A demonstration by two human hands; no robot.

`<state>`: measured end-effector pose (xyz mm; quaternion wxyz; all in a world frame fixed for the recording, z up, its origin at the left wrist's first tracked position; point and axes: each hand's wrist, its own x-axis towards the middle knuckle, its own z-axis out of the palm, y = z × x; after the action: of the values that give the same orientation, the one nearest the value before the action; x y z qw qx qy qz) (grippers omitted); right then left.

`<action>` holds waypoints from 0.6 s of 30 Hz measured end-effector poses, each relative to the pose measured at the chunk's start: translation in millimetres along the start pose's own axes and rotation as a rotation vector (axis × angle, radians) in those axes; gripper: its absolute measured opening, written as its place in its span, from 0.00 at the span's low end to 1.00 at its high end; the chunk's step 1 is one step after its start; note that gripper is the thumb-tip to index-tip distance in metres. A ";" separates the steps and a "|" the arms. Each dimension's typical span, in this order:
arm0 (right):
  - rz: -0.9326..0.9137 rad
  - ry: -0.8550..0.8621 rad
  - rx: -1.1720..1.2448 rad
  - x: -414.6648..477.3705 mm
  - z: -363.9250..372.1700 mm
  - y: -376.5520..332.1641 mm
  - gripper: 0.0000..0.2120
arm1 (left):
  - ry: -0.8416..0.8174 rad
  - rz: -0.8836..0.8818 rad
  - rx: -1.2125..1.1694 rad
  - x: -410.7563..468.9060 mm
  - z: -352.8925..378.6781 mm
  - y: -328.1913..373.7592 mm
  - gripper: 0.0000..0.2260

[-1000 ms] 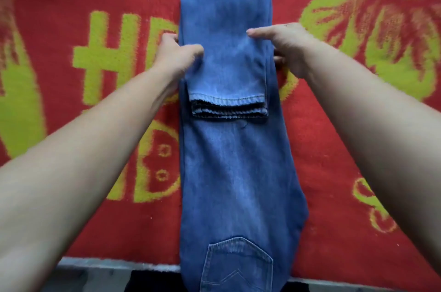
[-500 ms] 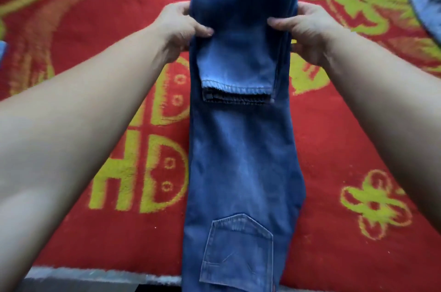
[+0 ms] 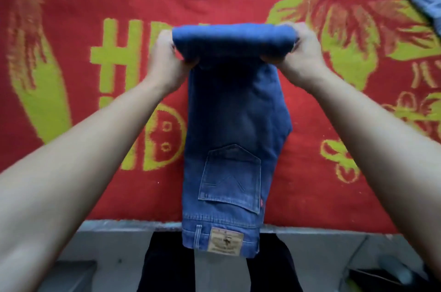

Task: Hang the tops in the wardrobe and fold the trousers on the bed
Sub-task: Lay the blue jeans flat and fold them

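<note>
One pair of blue jeans [image 3: 236, 124] lies on the red blanket [image 3: 71, 65] of the bed, waistband at 6 o'clock, legs doubled into a thick fold at 12 o'clock. Probably one more fold remains. Left hand [image 3: 167, 60] and right hand [image 3: 301, 53] each keep a clenched grip on one end of it.
</note>
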<state>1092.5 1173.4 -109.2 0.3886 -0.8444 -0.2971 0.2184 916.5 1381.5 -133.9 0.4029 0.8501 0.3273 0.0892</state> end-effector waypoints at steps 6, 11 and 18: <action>-0.171 -0.306 -0.514 -90.9 25.9 54.6 0.23 | -0.139 0.451 0.488 -85.1 30.1 -62.6 0.17; -0.233 -0.226 -0.579 -113.8 52.1 90.5 0.26 | -0.224 0.186 0.361 -102.4 52.7 -78.2 0.24; -0.177 -0.002 -0.529 -130.4 74.5 73.0 0.22 | -0.009 -0.165 -0.120 -124.5 61.0 -51.7 0.22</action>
<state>977.1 1087.0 -193.5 0.1719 -0.8872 -0.4165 0.0993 820.9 1288.9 -198.6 0.4604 0.7949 0.3886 0.0714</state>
